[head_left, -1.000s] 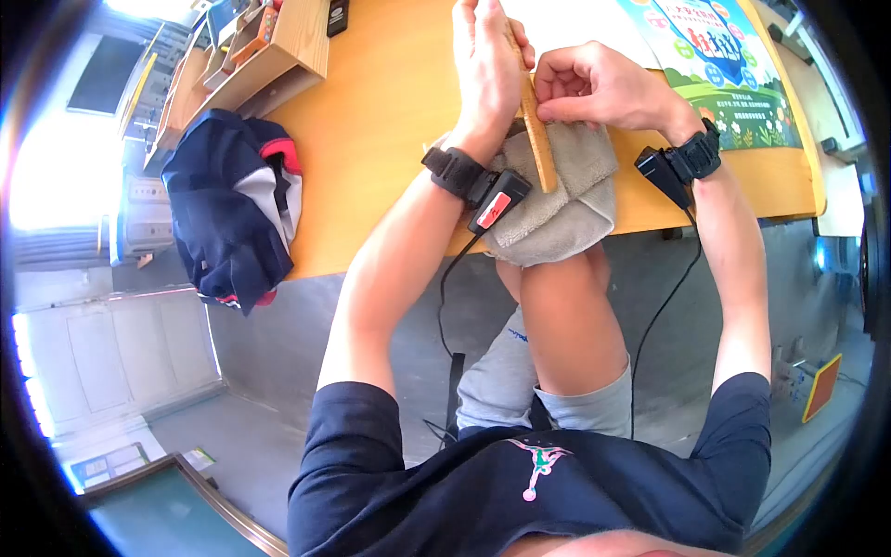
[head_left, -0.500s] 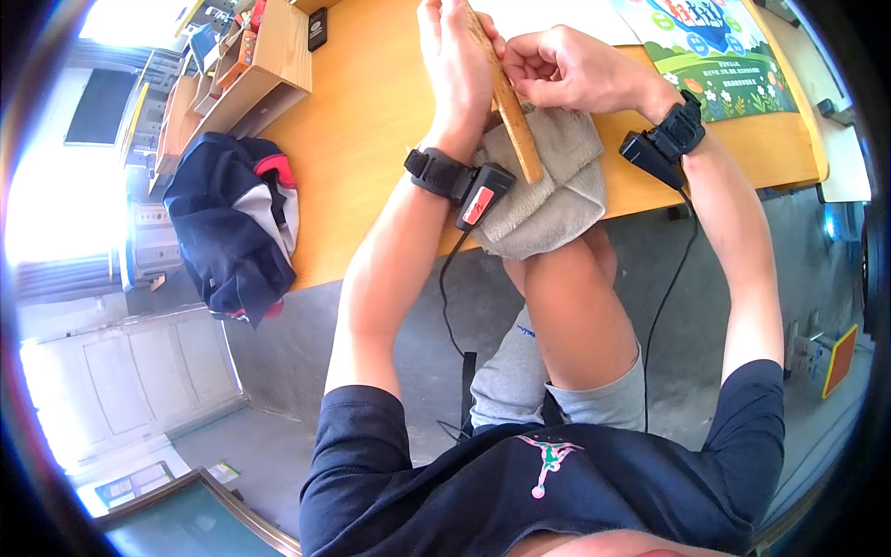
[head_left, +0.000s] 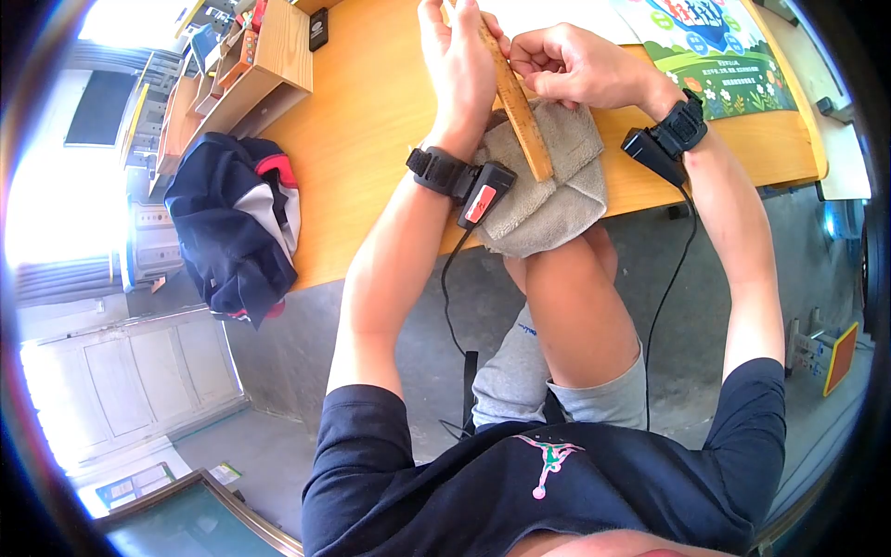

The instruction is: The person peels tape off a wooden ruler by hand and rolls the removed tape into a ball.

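A long, narrow yellow-brown wooden stick (head_left: 525, 130) with dark specks slants across the middle. My left hand (head_left: 461, 74) is closed around its upper part, with the thumb and fingers on either side. Close beside the stick is my right hand (head_left: 575, 70), its fingers curled into a pinch. What they hold, if anything, is hidden. Under the stick's lower end lies a folded grey cloth (head_left: 557, 218), partly over the table edge and above my knee. Both wrists wear black straps with cabled boxes.
The wooden table (head_left: 362, 121) carries a dark jacket (head_left: 227, 223) at its left edge, a wooden shelf (head_left: 264, 70), a small black device (head_left: 318, 30), and a green printed poster (head_left: 724, 79) at right. White paper (head_left: 566, 14) lies behind my hands. Cables (head_left: 668, 278) hang from both wrists.
The stick's lower end has shifted slightly right over the cloth, and the stick has rolled to show more of its flat, specked face. Both hands stay almost in place.
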`<action>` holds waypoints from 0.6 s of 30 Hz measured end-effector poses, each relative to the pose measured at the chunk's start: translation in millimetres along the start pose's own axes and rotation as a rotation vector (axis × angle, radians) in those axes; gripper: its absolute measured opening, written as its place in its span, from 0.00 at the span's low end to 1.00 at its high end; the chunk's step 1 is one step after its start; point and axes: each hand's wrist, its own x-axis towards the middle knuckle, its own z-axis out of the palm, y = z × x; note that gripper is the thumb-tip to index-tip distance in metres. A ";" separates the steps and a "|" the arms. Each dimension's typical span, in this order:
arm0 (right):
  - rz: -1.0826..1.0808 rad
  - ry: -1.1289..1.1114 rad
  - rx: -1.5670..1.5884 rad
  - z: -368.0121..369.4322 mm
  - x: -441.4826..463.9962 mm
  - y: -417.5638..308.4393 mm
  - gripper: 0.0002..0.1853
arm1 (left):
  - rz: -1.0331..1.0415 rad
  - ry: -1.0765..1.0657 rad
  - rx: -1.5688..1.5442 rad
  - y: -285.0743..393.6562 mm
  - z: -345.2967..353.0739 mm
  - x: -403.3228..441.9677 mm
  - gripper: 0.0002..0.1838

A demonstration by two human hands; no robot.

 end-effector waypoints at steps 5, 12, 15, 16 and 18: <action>0.008 0.011 0.025 -0.1 -0.5 0.5 0.04 | 0.010 -0.031 -0.057 -3.1 -2.9 2.6 0.10; -0.115 0.056 -0.108 5.3 -0.4 10.6 0.03 | 0.042 -0.008 0.108 1.2 -6.8 -7.3 0.19; -0.114 0.052 -0.100 -1.7 3.0 13.3 0.03 | 0.058 -0.029 0.092 3.9 -2.4 -1.6 0.20; -0.118 0.053 -0.130 -2.2 3.4 13.8 0.03 | 0.077 -0.025 0.095 4.0 -2.0 -0.9 0.21; -0.082 0.052 -0.094 -1.0 2.1 11.7 0.03 | 0.081 -0.022 0.084 3.0 -1.4 -0.8 0.21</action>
